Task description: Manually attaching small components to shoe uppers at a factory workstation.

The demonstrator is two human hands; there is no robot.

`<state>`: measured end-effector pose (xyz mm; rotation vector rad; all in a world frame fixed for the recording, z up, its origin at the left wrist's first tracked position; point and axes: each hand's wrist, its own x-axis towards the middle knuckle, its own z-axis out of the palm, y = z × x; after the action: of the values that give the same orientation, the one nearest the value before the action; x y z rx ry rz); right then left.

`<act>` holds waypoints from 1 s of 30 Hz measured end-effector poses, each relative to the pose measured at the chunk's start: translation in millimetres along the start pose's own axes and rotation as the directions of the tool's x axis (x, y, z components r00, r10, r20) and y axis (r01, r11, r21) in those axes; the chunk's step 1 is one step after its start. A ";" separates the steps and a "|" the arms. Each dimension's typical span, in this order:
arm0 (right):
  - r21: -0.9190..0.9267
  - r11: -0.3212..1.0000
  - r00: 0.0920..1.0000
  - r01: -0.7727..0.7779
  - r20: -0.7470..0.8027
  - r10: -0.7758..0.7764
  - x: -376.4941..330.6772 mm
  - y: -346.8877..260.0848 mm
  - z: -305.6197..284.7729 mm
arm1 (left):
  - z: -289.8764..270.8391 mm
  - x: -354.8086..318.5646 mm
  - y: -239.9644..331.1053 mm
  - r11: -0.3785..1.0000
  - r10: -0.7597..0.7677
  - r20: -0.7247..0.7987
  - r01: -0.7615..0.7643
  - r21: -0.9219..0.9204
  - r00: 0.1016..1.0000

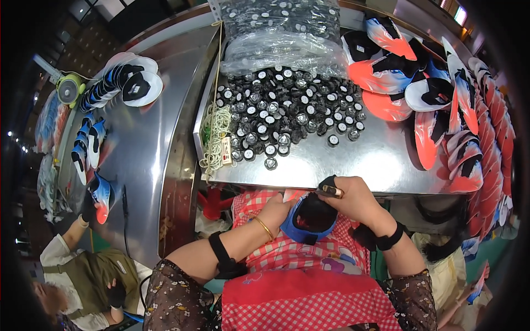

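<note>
A shoe upper (310,219) with a blue rim and dark inside is held over my lap, just below the table's front edge. My left hand (276,214) grips its left side, where some coral colour shows by the fingers. At its upper right, my right hand (356,199) is closed on a small dark piece with a brass-coloured end (331,191); its exact kind is unclear. A pile of small round black dials (287,110) with white or clear tops lies on the metal table (265,177) ahead.
A clear plastic bag (281,47) with more dials sits behind the pile. Pale cords (216,132) hang at the left edge. Coral, white and blue uppers (433,94) are heaped right. Beyond the gap, a co-worker (83,270) handles a blue upper (101,193) at another metal table.
</note>
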<state>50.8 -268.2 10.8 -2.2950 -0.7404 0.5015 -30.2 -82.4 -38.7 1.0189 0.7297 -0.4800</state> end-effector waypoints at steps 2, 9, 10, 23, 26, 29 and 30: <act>-0.059 0.995 0.997 0.075 -0.003 -0.075 -5.8 -2.6 -0.4 | 3.8 1.3 2.0 0.981 -0.010 -0.074 0.024 0.192 0.997; -0.256 0.849 0.885 0.463 0.188 -0.426 -4.8 -41.6 -3.0 | -10.7 36.7 -22.6 0.954 0.271 0.019 -0.271 0.126 0.962; -0.271 0.833 0.875 0.482 0.190 -0.445 -4.4 -40.1 -1.4 | -5.4 29.2 -15.1 0.965 0.219 0.024 -0.220 0.142 0.976; -0.201 0.939 0.948 0.279 0.215 -0.236 -0.6 -37.6 -4.9 | -24.5 -6.2 64.2 -0.278 0.871 0.333 -0.197 0.940 0.360; -0.201 0.844 0.858 0.497 0.263 -0.442 3.5 -34.0 2.4 | -28.9 1.7 62.0 -0.327 0.830 0.390 -0.218 0.920 0.399; -0.206 0.826 0.850 0.524 0.192 -0.491 5.2 -34.0 5.5 | -23.7 -1.2 64.6 -0.266 0.814 0.324 -0.187 0.946 0.481; -0.229 0.889 0.915 0.396 0.178 -0.362 3.5 -39.3 1.9 | -19.8 -5.8 66.2 -0.098 0.817 0.234 -0.273 0.957 0.527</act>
<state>37.9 -240.9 36.1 -2.2815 -1.3607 0.3899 3.8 -34.4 -1.9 2.6593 0.1457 0.2727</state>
